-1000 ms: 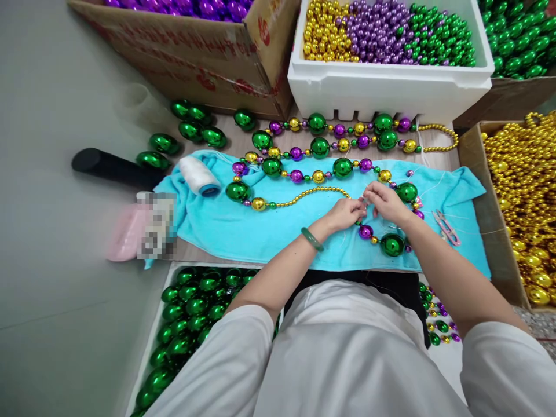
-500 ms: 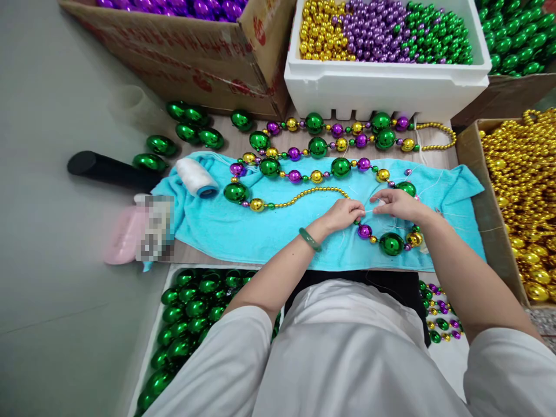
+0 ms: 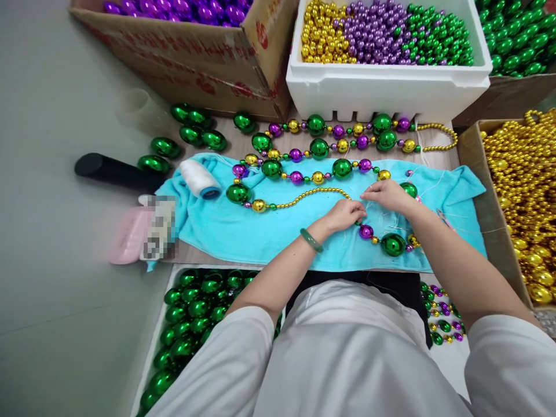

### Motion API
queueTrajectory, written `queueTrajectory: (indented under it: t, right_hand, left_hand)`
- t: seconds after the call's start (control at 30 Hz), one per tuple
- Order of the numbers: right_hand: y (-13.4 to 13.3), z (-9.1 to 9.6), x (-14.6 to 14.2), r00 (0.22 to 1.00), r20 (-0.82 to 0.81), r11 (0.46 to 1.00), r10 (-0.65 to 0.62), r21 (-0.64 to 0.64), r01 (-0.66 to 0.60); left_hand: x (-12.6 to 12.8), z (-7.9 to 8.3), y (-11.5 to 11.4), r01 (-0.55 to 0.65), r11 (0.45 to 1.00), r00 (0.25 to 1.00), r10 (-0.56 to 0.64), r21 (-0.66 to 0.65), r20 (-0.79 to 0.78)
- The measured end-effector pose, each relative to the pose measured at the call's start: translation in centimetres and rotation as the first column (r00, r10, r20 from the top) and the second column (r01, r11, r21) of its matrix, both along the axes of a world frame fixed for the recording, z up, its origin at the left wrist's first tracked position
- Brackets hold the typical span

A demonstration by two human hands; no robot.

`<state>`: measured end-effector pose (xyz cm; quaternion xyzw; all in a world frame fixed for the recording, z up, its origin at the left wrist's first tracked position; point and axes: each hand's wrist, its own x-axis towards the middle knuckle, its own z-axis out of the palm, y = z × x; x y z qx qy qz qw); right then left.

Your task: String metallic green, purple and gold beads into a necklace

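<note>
My left hand [image 3: 346,215], with a green bangle [image 3: 311,240] on its wrist, pinches a bead necklace [image 3: 393,245] where its gold small-bead end meets a green bead. My right hand [image 3: 387,196] is closed at the fingertips just above and right of the left fingers, on what looks like fine white thread [image 3: 370,204]. The necklace of green, purple and gold beads loops over a turquoise towel [image 3: 278,231], passing partly under my right forearm. A small pinkish tool, perhaps thread snips [image 3: 443,219], lies right of that forearm.
A white thread spool [image 3: 200,179] lies on the towel's left. Behind is another bead strand [image 3: 319,149], then a white foam box [image 3: 386,81] of small beads. Cardboard boxes [image 3: 499,231] stand right and back. Loose green beads [image 3: 166,147] and a black cylinder [image 3: 117,174] lie left.
My right hand has shifted up and a little left, its fingertips now above my left hand's. The pinkish tool has come into view beside the right forearm. My left hand stays nearly still.
</note>
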<state>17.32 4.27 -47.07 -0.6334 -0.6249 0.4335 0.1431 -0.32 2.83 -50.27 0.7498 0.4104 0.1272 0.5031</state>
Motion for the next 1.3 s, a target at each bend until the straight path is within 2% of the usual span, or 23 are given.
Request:
queueTrajectory:
  t: [0.2, 0.33, 0.43, 0.53, 0.63, 0.73, 0.8, 0.97, 1.07, 1.17, 1.2, 1.27, 1.3]
  right_hand:
    - [-0.8, 1.2, 1.3, 0.999, 0.045, 0.994, -0.003, -0.113, 0.008]
    - [-2.2, 1.1, 1.6, 0.991, 0.128, 0.995, -0.025, -0.094, 0.038]
    - [-4.3, 1.2, 1.1, 0.987, 0.161, 0.999, -0.006, -0.047, 0.013]
    - [-6.9, 1.9, -0.2, 0.969, 0.234, 0.997, 0.08, -0.004, -0.082]
    - [-9.0, 2.6, -2.0, 0.868, 0.435, 0.962, 0.239, 0.015, -0.272]
    - [-10.2, 2.5, -3.8, 0.753, 0.564, 0.913, 0.339, -0.004, -0.408]
    - [-10.6, 2.0, -5.0, 0.73, 0.579, 0.896, 0.362, 0.001, -0.445]
    - [-11.3, 0.8, -6.7, 0.721, 0.566, 0.867, 0.4, 0.02, -0.497]
    - [-11.1, 1.3, -5.9, 0.752, 0.544, 0.882, 0.372, 0.044, -0.468]
    - [-9.6, 2.1, -3.9, 0.893, 0.419, 0.962, 0.165, 0.131, -0.239]
    - [-8.9, 2.2, -3.1, 0.926, 0.372, 0.978, 0.064, 0.159, -0.131]
    - [-7.4, 2.0, -1.7, 0.941, 0.325, 0.983, -0.093, 0.182, 0.034]
    - [-6.7, 1.7, -1.2, 0.938, 0.321, 0.981, -0.132, 0.177, 0.077]
  left_hand:
    - [-0.1, -0.1, -0.1, -0.046, 0.997, 0.997, 0.049, -0.059, 0.053]
    - [0.2, -0.7, 0.2, -0.099, 0.973, 0.984, 0.127, -0.208, 0.128]
    - [0.5, -0.8, 0.3, -0.165, 0.916, 0.96, 0.235, -0.365, 0.155]
    - [0.6, -0.5, 0.3, -0.211, 0.86, 0.934, 0.318, -0.464, 0.164]
    - [0.6, -0.2, 0.3, -0.231, 0.822, 0.919, 0.36, -0.52, 0.162]
    - [0.3, -0.1, 0.5, -0.24, 0.721, 0.898, 0.419, -0.651, 0.133]
    - [0.1, -0.1, 0.7, -0.238, 0.653, 0.888, 0.446, -0.719, 0.112]
    - [-0.4, 0.0, 1.1, -0.214, 0.607, 0.897, 0.432, -0.766, 0.091]
    - [-0.6, -0.1, 0.8, -0.188, 0.641, 0.91, 0.399, -0.744, 0.114]
    - [-0.5, -0.2, 0.0, -0.18, 0.775, 0.934, 0.328, -0.606, 0.142]
    - [-0.4, -0.2, -0.4, -0.184, 0.839, 0.947, 0.291, -0.511, 0.138]
    - [-0.3, -0.2, -1.2, -0.167, 0.961, 0.977, 0.192, -0.219, 0.097]
    - [-0.2, -0.3, -1.6, -0.134, 0.99, 0.989, 0.136, -0.04, 0.059]
